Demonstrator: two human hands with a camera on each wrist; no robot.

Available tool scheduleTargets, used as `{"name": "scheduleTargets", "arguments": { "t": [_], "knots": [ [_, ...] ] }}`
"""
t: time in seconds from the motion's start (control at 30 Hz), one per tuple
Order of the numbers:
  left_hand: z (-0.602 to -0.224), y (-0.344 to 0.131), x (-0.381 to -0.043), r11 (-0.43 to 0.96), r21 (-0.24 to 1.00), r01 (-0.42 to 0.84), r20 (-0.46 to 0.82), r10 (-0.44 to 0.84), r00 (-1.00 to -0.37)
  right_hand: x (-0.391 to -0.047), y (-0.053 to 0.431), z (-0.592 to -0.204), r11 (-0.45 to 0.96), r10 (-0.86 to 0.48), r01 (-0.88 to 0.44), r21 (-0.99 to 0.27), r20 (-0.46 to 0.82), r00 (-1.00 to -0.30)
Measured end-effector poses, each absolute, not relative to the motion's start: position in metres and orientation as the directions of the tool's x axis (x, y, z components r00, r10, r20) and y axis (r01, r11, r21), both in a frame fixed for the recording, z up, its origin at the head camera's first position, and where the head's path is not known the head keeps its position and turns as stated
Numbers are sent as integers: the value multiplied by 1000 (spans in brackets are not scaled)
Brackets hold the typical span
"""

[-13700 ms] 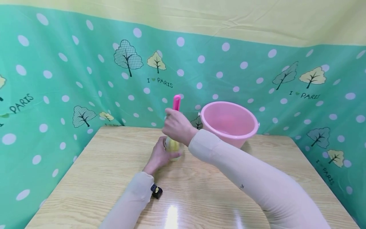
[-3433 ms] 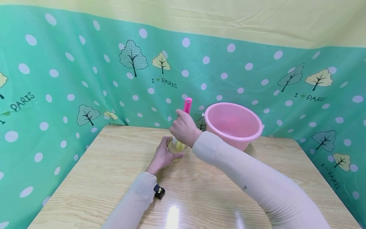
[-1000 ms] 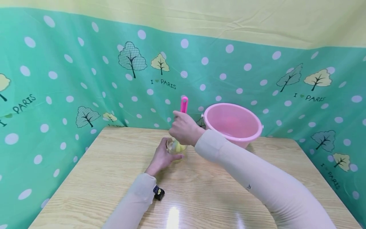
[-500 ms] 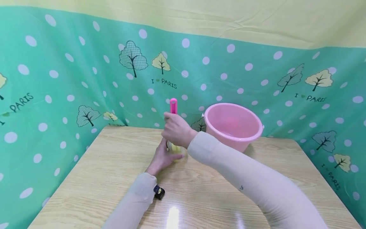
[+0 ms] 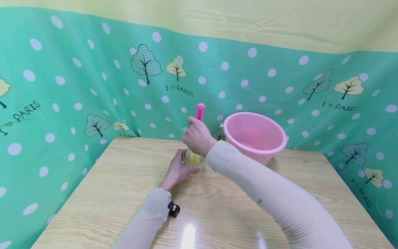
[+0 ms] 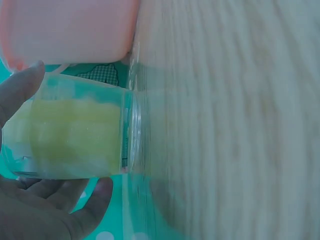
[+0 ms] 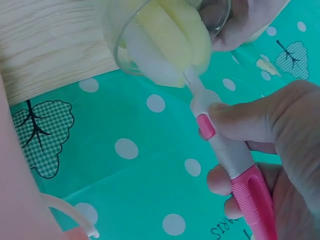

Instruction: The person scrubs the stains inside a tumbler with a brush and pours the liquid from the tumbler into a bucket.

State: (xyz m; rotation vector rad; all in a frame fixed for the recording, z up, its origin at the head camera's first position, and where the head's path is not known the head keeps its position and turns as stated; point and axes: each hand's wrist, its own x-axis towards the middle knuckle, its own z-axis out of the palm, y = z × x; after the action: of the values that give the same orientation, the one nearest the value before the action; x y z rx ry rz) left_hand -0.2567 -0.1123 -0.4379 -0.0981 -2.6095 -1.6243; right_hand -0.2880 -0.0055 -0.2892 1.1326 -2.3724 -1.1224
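A clear glass (image 6: 134, 132) stands upright on the wooden table, and my left hand (image 5: 176, 171) grips its side, thumb on one side and fingers on the other. Inside it sits the yellow-and-white sponge head of a cup brush (image 7: 175, 42), which fills much of the glass in the left wrist view. My right hand (image 5: 199, 136) holds the brush from above by its pink and white handle (image 7: 254, 200). In the right wrist view the thumb lies by a pink button near the handle's neck. The handle's pink end sticks up above the fist in the head view.
A pink bucket (image 5: 230, 136) stands at the back of the table, just right of the glass, partly behind my right forearm. A green dotted curtain (image 5: 109, 69) hangs around the table's (image 5: 124, 162) back and sides. A dark wrist strap (image 5: 173, 209) is on the left sleeve.
The brush handle and right hand have swung right since half a second ago, after swinging left just before. The left hand keeps its grip, and the glass and bucket stay in place.
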Motion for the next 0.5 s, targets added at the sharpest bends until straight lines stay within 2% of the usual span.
{"name": "scheduleTargets", "arguments": {
  "t": [0.5],
  "knots": [
    [-439,-113,-257,440,893,91,89,24,-996,-285,12,-287,464,-721,-552,693,-66,-690]
  ]
}}
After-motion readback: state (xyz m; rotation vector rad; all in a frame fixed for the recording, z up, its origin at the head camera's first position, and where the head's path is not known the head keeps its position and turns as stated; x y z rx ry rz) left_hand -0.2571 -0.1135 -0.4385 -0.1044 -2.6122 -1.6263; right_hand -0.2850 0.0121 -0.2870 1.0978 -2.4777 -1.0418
